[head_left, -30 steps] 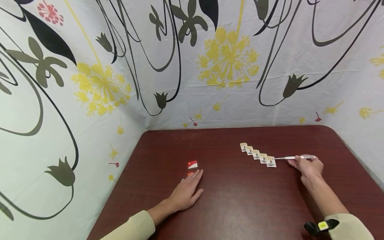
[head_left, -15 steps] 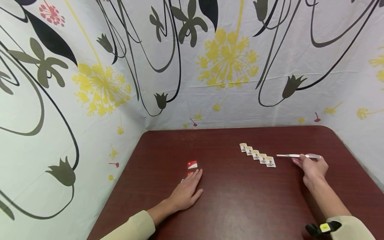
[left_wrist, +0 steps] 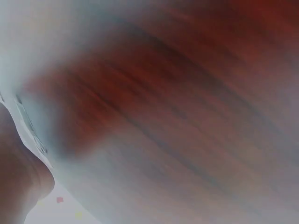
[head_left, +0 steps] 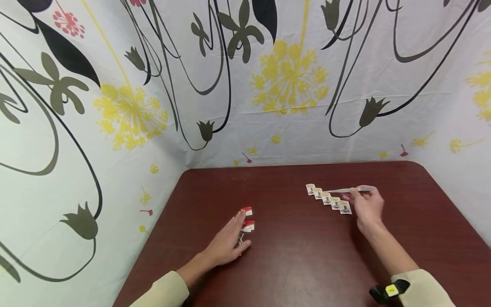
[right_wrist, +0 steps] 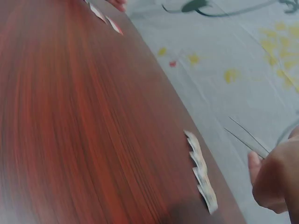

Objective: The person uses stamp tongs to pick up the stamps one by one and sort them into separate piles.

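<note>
right hand (head_left: 369,209) pinched tweezers (head_left: 345,190), tips parted, near a slanting row of five overlapping stamp-like slips (head_left: 326,198), print too small to read, left hand (head_left: 225,241) stretched straight fingers, thumb apart, over red-and-white cards (head_left: 249,226), lettering likewise unreadable, yellow wrist label (head_left: 391,291) blurred, dark-red table (head_left: 303,260) lay beneath

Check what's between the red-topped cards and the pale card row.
Only bare tabletop between the red-topped cards and the pale card row; the head view shows it.

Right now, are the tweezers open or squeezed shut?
Open: in the right wrist view, the tweezers, held in the right hand, show two prongs with a gap between their tips.
</note>
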The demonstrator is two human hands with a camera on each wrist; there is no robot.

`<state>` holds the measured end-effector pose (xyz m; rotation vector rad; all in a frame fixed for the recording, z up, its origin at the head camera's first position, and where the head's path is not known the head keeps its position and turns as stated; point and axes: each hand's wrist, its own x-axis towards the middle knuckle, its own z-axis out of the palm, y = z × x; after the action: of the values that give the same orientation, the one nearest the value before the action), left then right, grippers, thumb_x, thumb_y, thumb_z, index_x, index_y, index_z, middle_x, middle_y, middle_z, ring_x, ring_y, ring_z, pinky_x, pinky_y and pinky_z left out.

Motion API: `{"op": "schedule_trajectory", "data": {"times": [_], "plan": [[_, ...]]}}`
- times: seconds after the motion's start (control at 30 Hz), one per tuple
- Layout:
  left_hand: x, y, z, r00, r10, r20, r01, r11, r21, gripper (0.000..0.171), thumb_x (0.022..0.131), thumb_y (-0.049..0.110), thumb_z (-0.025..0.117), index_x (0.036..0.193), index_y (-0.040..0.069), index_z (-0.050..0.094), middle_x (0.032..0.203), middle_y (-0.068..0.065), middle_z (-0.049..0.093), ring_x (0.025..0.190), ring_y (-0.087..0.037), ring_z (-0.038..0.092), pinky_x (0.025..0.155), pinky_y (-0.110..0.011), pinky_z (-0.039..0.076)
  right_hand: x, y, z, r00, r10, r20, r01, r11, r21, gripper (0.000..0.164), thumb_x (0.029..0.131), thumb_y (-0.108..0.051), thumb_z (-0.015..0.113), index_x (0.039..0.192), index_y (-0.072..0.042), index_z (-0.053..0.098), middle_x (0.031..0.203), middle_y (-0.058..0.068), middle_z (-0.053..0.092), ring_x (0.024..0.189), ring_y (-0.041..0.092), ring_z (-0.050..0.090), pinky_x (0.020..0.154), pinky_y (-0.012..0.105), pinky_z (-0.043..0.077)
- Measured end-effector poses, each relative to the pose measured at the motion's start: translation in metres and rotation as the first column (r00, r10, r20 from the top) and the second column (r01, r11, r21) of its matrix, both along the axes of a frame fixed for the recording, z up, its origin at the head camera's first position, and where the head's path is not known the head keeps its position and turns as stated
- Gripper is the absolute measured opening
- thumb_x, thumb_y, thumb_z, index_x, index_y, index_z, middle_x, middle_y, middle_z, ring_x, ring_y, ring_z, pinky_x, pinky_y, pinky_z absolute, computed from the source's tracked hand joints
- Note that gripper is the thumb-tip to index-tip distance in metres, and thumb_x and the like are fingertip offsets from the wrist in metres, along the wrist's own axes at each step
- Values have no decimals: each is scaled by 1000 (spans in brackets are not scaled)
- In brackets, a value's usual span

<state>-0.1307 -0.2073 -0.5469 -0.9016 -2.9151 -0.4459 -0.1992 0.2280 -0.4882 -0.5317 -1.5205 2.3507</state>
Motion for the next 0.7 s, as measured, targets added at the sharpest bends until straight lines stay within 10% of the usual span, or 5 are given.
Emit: {"op": "schedule_trajectory", "data": {"times": [0.23,0.7], "plan": [[6,-17,-4,999,-36,14,36,999,5,85,107,44,59,169,3,19,174,-16,24,161,-30,23,129,-48,25,-7,-58,-7,972,230,50,-234,967,97,17,104,5,59,115,3,47,88,-3,70,76,7,76,82,27,64],[11,-24,-21,995,-83,-53,79,994,-74,73,112,49,43,169,5,25,175,-10,24,162,-24,20,130,-42,22,-28,-162,-26,907,415,70,-421,898,131,14,103,8,60,111,8,48,97,19,69,72,16,75,77,30,65]]}}
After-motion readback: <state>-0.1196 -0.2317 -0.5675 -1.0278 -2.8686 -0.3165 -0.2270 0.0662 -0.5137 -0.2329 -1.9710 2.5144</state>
